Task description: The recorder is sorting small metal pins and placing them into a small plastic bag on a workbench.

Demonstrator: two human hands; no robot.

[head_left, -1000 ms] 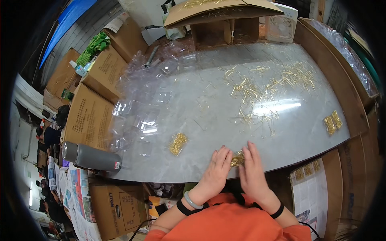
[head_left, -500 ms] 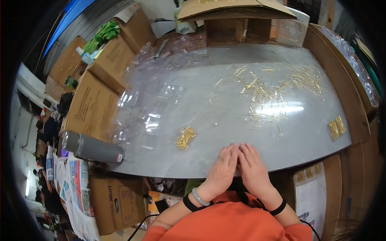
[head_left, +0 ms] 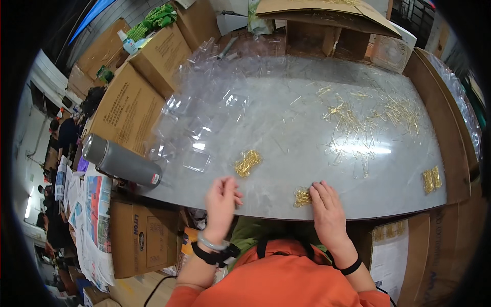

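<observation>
My left hand (head_left: 221, 203) hovers at the near edge of the grey table (head_left: 286, 133), its fingers loosely bent with small gaps and nothing visible in them. My right hand (head_left: 328, 210) rests with its fingers stretched out, against the right side of a small heap of thin gold wire pieces (head_left: 302, 197); the palm side is hidden. Farther in, above and to the right of my left hand, sits a somewhat larger gold wire heap (head_left: 248, 162). Many loose gold wires (head_left: 353, 123) lie scattered across the far right half.
Clear plastic boxes (head_left: 204, 123) crowd the left side. A grey bottle (head_left: 123, 161) lies at the left edge by cardboard boxes (head_left: 128, 102). Gold bundles (head_left: 432, 180) sit at the right, near a cardboard wall (head_left: 450, 117). An open carton (head_left: 327, 36) and white fan (head_left: 393, 48) stand behind.
My hands, together before, have parted. The left has moved away to the left, and a small gold wire heap now shows beside my right hand. The whole view has shifted slightly.
</observation>
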